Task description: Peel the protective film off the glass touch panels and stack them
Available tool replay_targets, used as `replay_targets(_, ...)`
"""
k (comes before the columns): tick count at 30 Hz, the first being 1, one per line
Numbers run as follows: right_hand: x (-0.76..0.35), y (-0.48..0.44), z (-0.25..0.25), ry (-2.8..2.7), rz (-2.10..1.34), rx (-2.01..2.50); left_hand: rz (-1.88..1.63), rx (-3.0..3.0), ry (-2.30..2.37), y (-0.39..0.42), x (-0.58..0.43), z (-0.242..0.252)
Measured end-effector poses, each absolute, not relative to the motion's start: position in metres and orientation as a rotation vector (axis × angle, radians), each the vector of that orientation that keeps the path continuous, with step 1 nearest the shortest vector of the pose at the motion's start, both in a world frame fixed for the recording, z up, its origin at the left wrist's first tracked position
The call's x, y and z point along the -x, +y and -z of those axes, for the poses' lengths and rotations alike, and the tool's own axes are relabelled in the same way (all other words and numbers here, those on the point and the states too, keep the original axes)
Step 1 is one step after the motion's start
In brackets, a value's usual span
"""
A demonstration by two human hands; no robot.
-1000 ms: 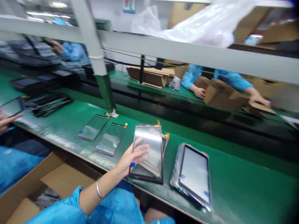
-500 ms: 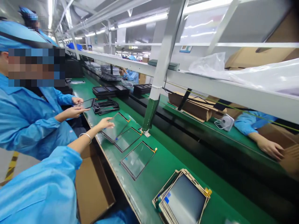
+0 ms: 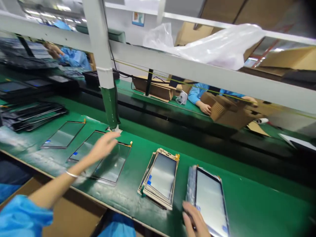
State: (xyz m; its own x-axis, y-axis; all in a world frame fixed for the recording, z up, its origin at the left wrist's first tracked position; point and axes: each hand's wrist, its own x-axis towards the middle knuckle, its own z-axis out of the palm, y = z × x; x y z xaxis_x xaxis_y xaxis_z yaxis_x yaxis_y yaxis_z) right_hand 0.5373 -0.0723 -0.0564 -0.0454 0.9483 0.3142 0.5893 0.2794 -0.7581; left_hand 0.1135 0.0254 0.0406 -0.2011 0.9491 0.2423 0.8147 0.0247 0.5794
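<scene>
My left hand (image 3: 105, 144), fingers stretched out, hovers over the row of dark-bordered glass touch panels on the green bench. Beneath it is the right-hand glass panel (image 3: 118, 161); the middle glass panel (image 3: 85, 146) is partly covered by my arm. Farther left lies another glass panel (image 3: 64, 135) with a blue tab. My right hand (image 3: 195, 219) is at the lower left edge of a plastic-wrapped stack of screens (image 3: 211, 197), fingers apart; whether it touches the stack is unclear. Between my hands sits a stack of light-framed screens (image 3: 161, 176) with a gold flex tail.
A green-and-white post (image 3: 105, 79) rises behind the panels. Black frames (image 3: 34, 113) are piled at left. An open cardboard box (image 3: 76, 210) is below the bench edge. Across the dark channel, a co-worker's hand (image 3: 204, 108) rests by cardboard (image 3: 222, 108).
The view has swung right. My left hand has moved rightward from the far panels to above the nearer ones. My right hand and the wrapped stack have come into view.
</scene>
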Motion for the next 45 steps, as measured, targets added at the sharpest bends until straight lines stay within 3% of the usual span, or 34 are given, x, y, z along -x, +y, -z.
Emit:
replay_targets(4, -0.509, -0.040, 0.081, -1.705, -0.571, 1.532, -0.637, -1.869, 1.563, 0.010, -0.243, 0.020)
replay_targets(14, -0.482, -0.032, 0.087, -1.622, -0.728, 1.548, -0.940, -1.631, 1.472, 0.079, -0.308, 0.047)
replay_targets(20, -0.473, -0.031, 0.072, -1.312, -0.810, 1.413, -1.120, -1.452, 1.332, 0.068, -0.320, 0.028)
replay_targets(26, -0.477, -0.052, 0.040, -0.792, -1.190, 1.208, -0.846, -1.055, 0.750, -0.002, -0.321, -0.015)
replay_targets(30, -0.496, -0.075, 0.019, -0.838, -1.288, 1.172, -0.774, -0.812, 0.843, -0.045, -0.323, -0.023)
replay_targets(37, -0.569, -0.044, -0.027, -0.886, -1.821, 1.058, -0.521, -0.952, 0.864, -0.072, -0.319, -0.041)
replay_targets(41, -0.584, -0.038, -0.048, -1.232, -1.733, 1.177, -0.452, -0.993, 0.878, -0.076, -0.318, -0.051)
replay_targets(45, -0.576, -0.058, -0.040, -1.442, -1.277, 1.284, -0.430, -0.950, 0.827, -0.077, -0.318, -0.056)
